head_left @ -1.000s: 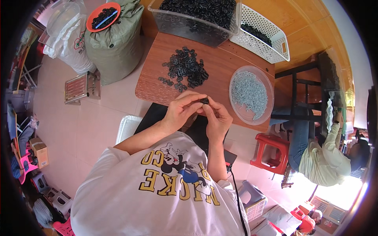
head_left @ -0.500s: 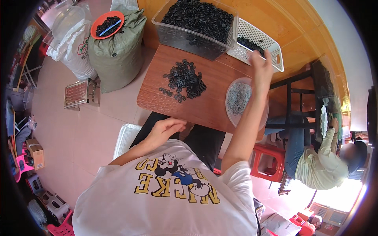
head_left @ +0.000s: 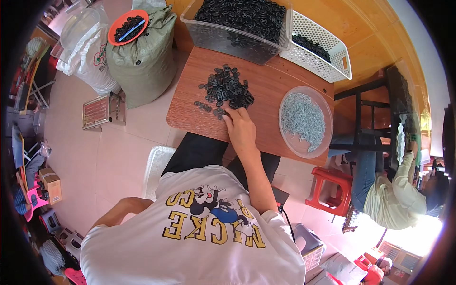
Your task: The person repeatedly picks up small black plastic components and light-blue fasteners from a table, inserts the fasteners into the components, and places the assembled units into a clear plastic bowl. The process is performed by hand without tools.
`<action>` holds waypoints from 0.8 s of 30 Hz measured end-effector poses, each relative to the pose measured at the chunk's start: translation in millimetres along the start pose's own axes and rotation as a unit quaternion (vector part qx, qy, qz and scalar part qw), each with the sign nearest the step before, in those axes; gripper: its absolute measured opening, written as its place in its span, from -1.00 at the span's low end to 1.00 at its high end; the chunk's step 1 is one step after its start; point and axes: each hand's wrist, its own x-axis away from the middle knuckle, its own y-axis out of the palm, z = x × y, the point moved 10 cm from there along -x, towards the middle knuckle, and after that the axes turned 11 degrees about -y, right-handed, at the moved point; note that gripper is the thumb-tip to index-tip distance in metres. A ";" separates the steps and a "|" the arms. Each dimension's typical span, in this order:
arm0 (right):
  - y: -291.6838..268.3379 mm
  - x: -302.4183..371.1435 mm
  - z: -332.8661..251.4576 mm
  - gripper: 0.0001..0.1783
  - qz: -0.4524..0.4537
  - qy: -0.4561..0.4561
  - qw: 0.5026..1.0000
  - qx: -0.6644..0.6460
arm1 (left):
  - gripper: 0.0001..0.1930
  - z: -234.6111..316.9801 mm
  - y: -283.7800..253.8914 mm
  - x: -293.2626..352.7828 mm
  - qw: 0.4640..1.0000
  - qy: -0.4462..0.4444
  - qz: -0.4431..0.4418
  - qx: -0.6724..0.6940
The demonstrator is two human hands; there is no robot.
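Observation:
My right hand (head_left: 240,130) lies palm down on the small wooden table (head_left: 190,109), fingertips at the near edge of a loose pile of small black plastic parts (head_left: 228,88). Whether the fingers pinch a part is hidden. To the right of the hand stands a clear round dish (head_left: 327,142) of small silver metal pieces. My left forearm is bent low at the left beside my white printed shirt, and its hand is hidden from view.
A clear bin (head_left: 237,40) heaped with black parts and a white basket (head_left: 332,61) stand behind the table. A green sack (head_left: 142,61) topped by an orange dish, a white bag (head_left: 90,52) and a small rack (head_left: 97,111) stand left. Right are a red stool (head_left: 330,190) and a seated person (head_left: 394,194).
My right hand came back from the white basket at the far right to the black pile. My left hand, seen in my lap before, has dropped out of sight.

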 end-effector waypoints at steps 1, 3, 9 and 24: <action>0.3 0.0 2.1 -0.82 -0.001 0.006 1.000 -0.006 | -0.75 2.8 3.3 -6.1 1.000 0.021 -0.007 0.020; 0.7 0.4 6.3 -0.85 0.000 0.022 1.000 -0.017 | -0.75 4.1 5.5 -13.3 0.998 0.042 -0.014 0.051; 4.5 -9.2 12.6 -0.86 -0.046 0.047 0.998 -0.002 | -0.76 0.1 7.1 -9.9 0.996 0.046 -0.035 0.073; -77.4 116.5 32.0 -0.85 0.209 0.112 0.938 -0.254 | -0.86 298.8 -227.2 129.2 0.769 0.416 0.477 0.094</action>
